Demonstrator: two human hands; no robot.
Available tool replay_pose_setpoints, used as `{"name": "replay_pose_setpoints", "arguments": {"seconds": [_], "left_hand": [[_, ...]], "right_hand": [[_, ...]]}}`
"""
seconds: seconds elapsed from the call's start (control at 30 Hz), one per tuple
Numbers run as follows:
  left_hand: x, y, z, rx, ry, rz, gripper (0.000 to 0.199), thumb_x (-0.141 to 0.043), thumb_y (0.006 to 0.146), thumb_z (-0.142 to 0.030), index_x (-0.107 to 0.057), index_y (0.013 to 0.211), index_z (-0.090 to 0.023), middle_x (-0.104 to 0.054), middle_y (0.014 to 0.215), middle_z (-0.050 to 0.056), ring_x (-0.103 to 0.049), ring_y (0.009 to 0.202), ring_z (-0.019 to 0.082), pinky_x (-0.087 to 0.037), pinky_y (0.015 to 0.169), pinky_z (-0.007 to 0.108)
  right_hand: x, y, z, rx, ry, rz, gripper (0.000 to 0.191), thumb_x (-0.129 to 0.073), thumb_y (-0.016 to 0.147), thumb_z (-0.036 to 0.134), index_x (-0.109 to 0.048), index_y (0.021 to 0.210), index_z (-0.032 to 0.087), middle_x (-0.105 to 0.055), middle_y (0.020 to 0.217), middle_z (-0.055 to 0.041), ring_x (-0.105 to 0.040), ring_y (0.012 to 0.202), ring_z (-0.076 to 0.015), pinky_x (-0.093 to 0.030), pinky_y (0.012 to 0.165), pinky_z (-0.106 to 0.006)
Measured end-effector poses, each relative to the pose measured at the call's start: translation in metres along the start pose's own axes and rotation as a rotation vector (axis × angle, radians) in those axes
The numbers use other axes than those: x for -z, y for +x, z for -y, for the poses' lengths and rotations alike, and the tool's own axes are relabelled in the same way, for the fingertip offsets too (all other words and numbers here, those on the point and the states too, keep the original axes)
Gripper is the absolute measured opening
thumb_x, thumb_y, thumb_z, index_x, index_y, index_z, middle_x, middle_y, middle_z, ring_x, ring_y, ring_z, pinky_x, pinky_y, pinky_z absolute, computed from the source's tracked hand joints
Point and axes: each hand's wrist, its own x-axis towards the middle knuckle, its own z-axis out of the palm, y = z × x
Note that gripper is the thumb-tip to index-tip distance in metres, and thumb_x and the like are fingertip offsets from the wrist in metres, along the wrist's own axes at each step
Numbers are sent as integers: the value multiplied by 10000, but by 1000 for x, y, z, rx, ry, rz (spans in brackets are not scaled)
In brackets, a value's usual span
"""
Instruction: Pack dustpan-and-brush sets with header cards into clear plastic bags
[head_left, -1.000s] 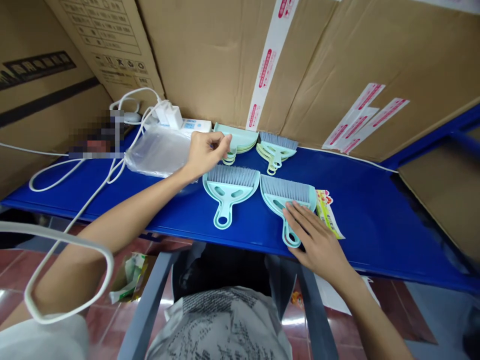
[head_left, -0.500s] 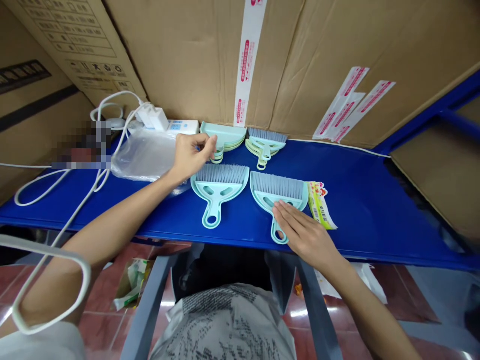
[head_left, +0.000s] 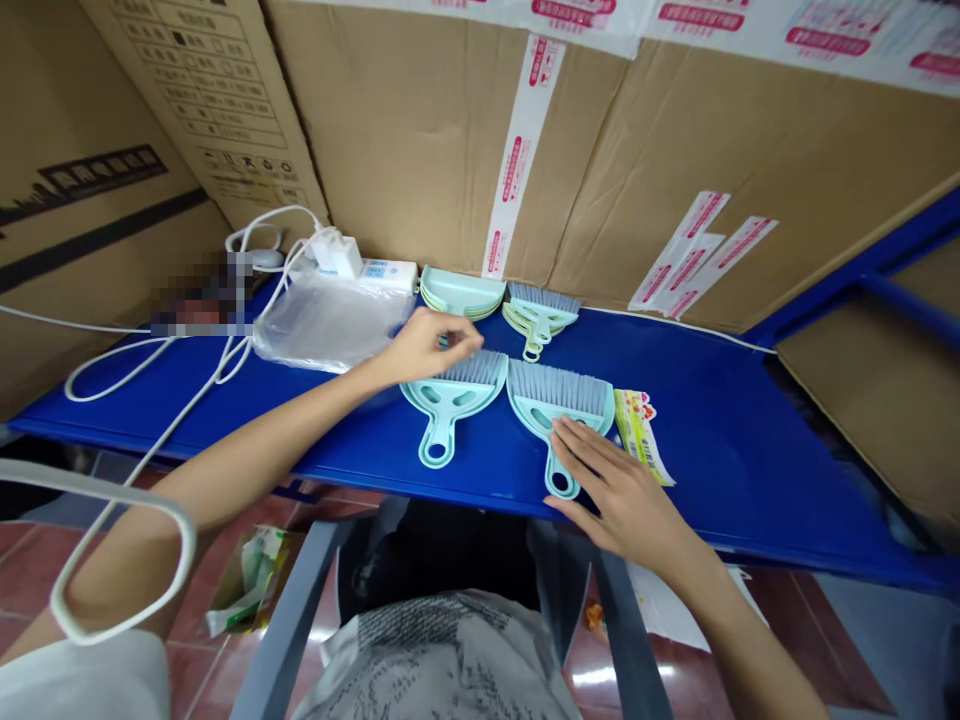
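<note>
A mint-green dustpan with a grey-bristled brush nested in it [head_left: 450, 405] lies on the blue tabletop [head_left: 720, 400]. My left hand [head_left: 427, 345] is over its bristles, thumb and forefinger pinched in a ring; anything between the tips is too small to make out. To the right lies a second nested dustpan and brush [head_left: 566, 395]. My right hand [head_left: 622, 480] rests on its lower right part, fingers stretched out and thumb apart. Behind them are stacked dustpans [head_left: 461, 290] and stacked brushes [head_left: 544, 310], the top ones mint, some below yellowish.
A yellow-and-white printed card packet [head_left: 641, 435] lies right of the second set. Clear plastic bags [head_left: 330, 320], a power strip [head_left: 390, 274] and looping white cables [head_left: 169, 435] occupy the left. Cardboard [head_left: 420, 130] walls the back. A cable loop hangs by my left forearm.
My left hand has moved from the stacked dustpans towards the front set's bristles. My right hand has spread its thumb away from its fingers. The camera view has tilted upward.
</note>
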Motion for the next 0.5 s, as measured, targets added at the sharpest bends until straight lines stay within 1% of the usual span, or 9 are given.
{"name": "replay_pose_setpoints", "arguments": {"seconds": [0.07, 0.1, 0.17, 0.23, 0.3, 0.37, 0.43, 0.47, 0.5], "left_hand": [[-5, -1, -2, -104, 40, 147, 251, -654, 1034, -421, -796, 1038, -214, -834, 1021, 97, -792, 938, 231, -615, 871, 364], [-7, -2, -2, -144, 52, 215, 293, -666, 1033, -451, -786, 1158, -214, -819, 1167, 126, -776, 1097, 264, -601, 990, 413], [-11, -6, -1, -177, 65, 352, 515, -685, 1019, -563, -711, 1387, -204, -713, 1449, 188, -653, 1394, 338, -504, 1186, 506], [-14, -12, 2, -146, 87, 481, 824, -709, 963, -696, -555, 1595, -191, -504, 1683, 239, -452, 1593, 411, -393, 1284, 585], [-17, -17, 5, -90, 117, 582, 1065, -713, 912, -781, -364, 1726, -190, -293, 1794, 263, -283, 1672, 461, -303, 1321, 654], [-17, -20, 6, -56, 134, 640, 1160, -706, 899, -805, -249, 1769, -191, -210, 1819, 266, -217, 1690, 475, -254, 1333, 677], [-13, -18, 3, -62, 121, 635, 1136, -722, 899, -785, -278, 1760, -191, -271, 1804, 259, -267, 1676, 467, -281, 1327, 648], [-8, -15, 1, -79, 98, 608, 1096, -755, 885, -763, -357, 1729, -189, -358, 1769, 254, -345, 1644, 459, -332, 1308, 615], [-2, -12, -3, -99, 66, 569, 1019, -802, 861, -730, -477, 1662, -189, -485, 1692, 244, -461, 1573, 442, -405, 1263, 569]], "right_hand": [[-3, 0, 1, 25, 13, -28, 665, -711, 1059, 303, -494, 1667, 143, -648, 1563, -209, -563, 1522, -371, -565, 1217, -574], [-4, -1, 1, 34, 25, -36, 663, -718, 1054, 288, -499, 1664, 148, -660, 1552, -200, -575, 1513, -364, -568, 1216, -569], [-4, 0, 1, 35, 59, -37, 657, -731, 1046, 270, -511, 1655, 161, -669, 1547, -186, -592, 1501, -353, -571, 1214, -567], [1, 3, -3, 28, 107, -14, 640, -749, 1036, 297, -545, 1631, 180, -661, 1560, -175, -588, 1506, -356, -567, 1213, -582], [10, 7, -11, 8, 178, 8, 570, -752, 1034, 359, -620, 1569, 215, -652, 1576, -157, -597, 1497, -364, -570, 1204, -591], [19, 9, -28, -98, 223, -58, 401, -713, 1055, 394, -732, 1429, 251, -706, 1515, -133, -677, 1412, -358, -604, 1158, -571], [26, 6, -52, -330, 182, -188, 267, -660, 1074, 382, -804, 1264, 260, -799, 1334, -123, -786, 1204, -334, -662, 1024, -521], [27, 2, -65, -469, 125, -229, 258, -652, 1068, 390, -816, 1210, 249, -827, 1213, -124, -814, 1069, -324, -680, 917, -493], [27, -4, -78, -588, 61, -198, 290, -646, 1059, 411, -812, 1215, 232, -833, 1122, -126, -817, 957, -318, -674, 825, -475]]}}
